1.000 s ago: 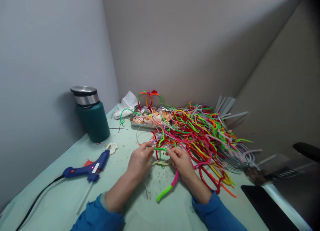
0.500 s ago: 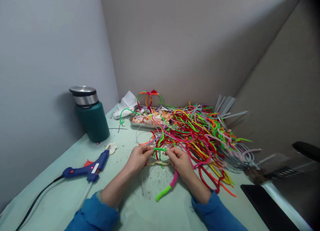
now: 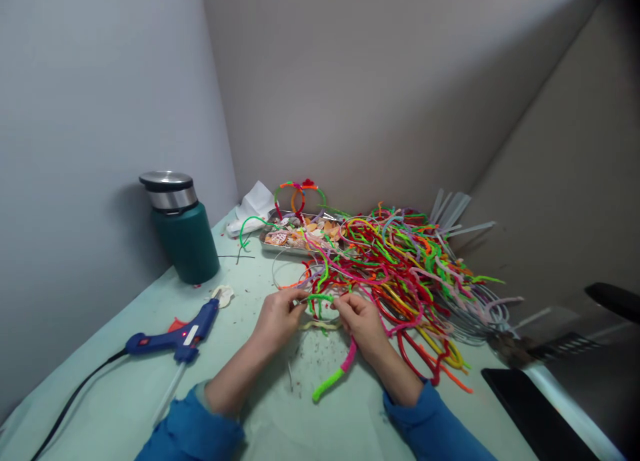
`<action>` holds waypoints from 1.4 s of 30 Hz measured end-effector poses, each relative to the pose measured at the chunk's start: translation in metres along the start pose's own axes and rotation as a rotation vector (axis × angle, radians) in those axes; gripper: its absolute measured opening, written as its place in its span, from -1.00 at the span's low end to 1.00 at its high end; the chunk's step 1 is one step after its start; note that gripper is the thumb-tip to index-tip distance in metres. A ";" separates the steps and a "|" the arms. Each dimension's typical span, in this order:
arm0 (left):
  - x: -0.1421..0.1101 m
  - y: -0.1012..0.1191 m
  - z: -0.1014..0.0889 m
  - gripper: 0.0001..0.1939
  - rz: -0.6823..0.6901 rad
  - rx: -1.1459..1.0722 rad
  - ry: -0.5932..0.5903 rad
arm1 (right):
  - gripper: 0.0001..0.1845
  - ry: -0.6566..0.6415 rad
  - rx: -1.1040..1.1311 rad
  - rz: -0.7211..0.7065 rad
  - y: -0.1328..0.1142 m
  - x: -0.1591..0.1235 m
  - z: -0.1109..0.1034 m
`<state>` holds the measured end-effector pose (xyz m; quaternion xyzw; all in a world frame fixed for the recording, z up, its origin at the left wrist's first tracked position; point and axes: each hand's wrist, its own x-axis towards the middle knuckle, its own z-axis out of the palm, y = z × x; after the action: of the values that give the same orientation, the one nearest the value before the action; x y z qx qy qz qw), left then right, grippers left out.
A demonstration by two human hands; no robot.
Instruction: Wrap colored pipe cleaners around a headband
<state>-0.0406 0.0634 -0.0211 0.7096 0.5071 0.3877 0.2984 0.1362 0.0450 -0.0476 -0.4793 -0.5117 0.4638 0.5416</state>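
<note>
Between my two hands runs a short green pipe cleaner (image 3: 320, 298), its ends near my fingertips. My left hand (image 3: 281, 318) pinches its left end with thumb and forefinger. At the other end, the fingers of my right hand (image 3: 361, 321) are closed on it. A wire hoop wrapped in coloured pipe cleaner appears to hang from my hands; its pink and lime section (image 3: 336, 374) shows below my right hand. A pale yellow strand (image 3: 320, 325) crosses just under the green piece. How these parts join is hidden by my fingers.
A tangled heap of coloured pipe cleaners (image 3: 400, 261) spreads to the right, beside a metal tray (image 3: 285, 250) of small pieces. A blue glue gun (image 3: 183, 338) and a green bottle (image 3: 187, 244) stand left. A black flat object (image 3: 530, 408) lies front right.
My left hand has shifted slightly, its fingers sliding along the left end of the green pipe cleaner. My right hand stays nearly in place.
</note>
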 end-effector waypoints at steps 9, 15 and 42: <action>-0.004 -0.007 0.001 -0.83 0.252 0.301 0.089 | -0.72 -0.011 -0.037 -0.008 0.000 0.000 0.000; -0.003 -0.006 0.001 -0.84 0.258 0.261 0.096 | -0.72 -0.013 -0.034 -0.008 0.003 0.001 -0.001; -0.003 0.000 0.002 -0.96 0.113 0.047 0.180 | -0.72 0.029 0.023 0.022 0.008 0.003 -0.002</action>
<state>-0.0391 0.0608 -0.0226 0.7061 0.5000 0.4542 0.2126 0.1380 0.0491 -0.0557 -0.4853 -0.4932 0.4686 0.5492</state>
